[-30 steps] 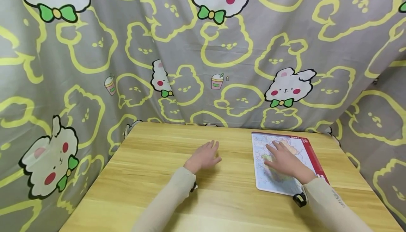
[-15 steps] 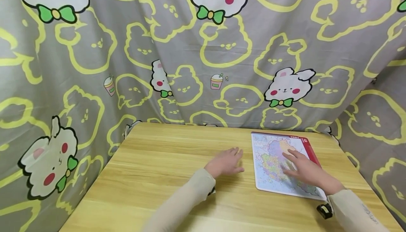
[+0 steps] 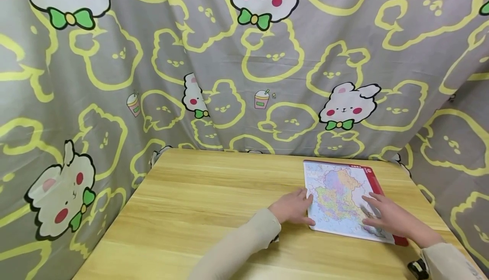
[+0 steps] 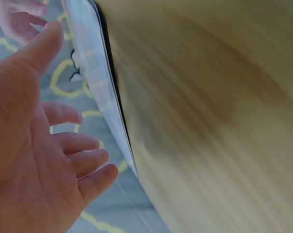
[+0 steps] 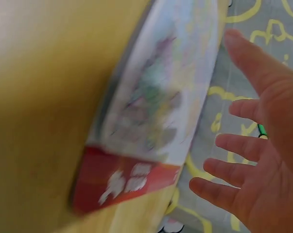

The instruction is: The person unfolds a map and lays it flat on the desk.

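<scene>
A flat rectangular map board (image 3: 336,199) with a coloured map and a red strip along one side lies on the wooden table. At its left edge is my left hand (image 3: 293,207), fingers spread and slightly bent; the left wrist view shows this palm (image 4: 39,160) with nothing in it, beside the board's thin edge (image 4: 107,73). My right hand (image 3: 397,218) hovers over the right part of the board near the red strip (image 5: 122,179). In the right wrist view its fingers are spread and hold nothing.
The light wooden table (image 3: 191,203) stretches out to the left of the board. A grey curtain (image 3: 229,59) with yellow outlines and white bunny prints hangs behind the table and along both sides. A small black device (image 3: 418,268) sits at the right wrist.
My left hand has moved right across the table to the board's left edge. The right hand has slid right and toward me, from the map's middle to its right side. The board stays put.
</scene>
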Available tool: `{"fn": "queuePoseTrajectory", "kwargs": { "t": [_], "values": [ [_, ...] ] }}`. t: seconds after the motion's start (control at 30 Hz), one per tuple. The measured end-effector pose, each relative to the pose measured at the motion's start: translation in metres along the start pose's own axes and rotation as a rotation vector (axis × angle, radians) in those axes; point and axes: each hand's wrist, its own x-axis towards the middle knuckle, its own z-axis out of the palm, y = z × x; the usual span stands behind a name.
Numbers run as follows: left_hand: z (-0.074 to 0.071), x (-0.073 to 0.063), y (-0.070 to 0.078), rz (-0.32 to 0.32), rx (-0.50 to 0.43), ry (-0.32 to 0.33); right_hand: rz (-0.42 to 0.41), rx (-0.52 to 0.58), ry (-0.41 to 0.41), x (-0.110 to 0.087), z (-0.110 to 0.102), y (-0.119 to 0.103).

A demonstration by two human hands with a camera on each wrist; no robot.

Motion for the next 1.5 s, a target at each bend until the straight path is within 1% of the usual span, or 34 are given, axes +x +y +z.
{"fn": "queuePoseTrajectory", "kwargs": {
  "t": [0.1, 0.17, 0.27, 0.43, 0.6, 0.67, 0.87, 1.03, 1.27, 1.5],
  "values": [
    [0.001, 0.003, 0.006, -0.019, 0.0, -0.026, 0.001, -0.008, -0.021, -0.006, 0.003, 0.007],
    [0.002, 0.004, 0.009, -0.021, 0.009, -0.031, 0.001, -0.002, -0.036, -0.01, 0.006, 0.011],
    [0.004, 0.006, 0.013, -0.011, 0.017, -0.03, -0.011, 0.016, -0.058, -0.015, 0.009, 0.015],
    [0.006, 0.008, 0.019, 0.01, 0.016, -0.047, -0.027, 0.031, -0.058, -0.024, 0.016, 0.022],
    [0.007, 0.009, 0.023, -0.003, 0.027, -0.061, -0.029, 0.055, -0.083, -0.028, 0.021, 0.027],
    [0.008, 0.009, 0.024, -0.004, 0.025, -0.061, -0.017, 0.061, -0.101, -0.029, 0.023, 0.028],
    [0.01, 0.01, 0.027, 0.0, 0.015, -0.068, 0.015, 0.072, -0.12, -0.031, 0.024, 0.027],
    [0.01, 0.011, 0.03, 0.0, 0.029, -0.079, 0.008, 0.057, -0.12, -0.031, 0.023, 0.025],
    [0.009, 0.012, 0.034, -0.008, 0.039, -0.099, -0.03, 0.033, -0.105, -0.029, 0.023, 0.019],
    [0.008, 0.01, 0.033, 0.006, 0.085, -0.106, -0.026, 0.046, -0.127, -0.028, 0.021, 0.014]
  ]
}}
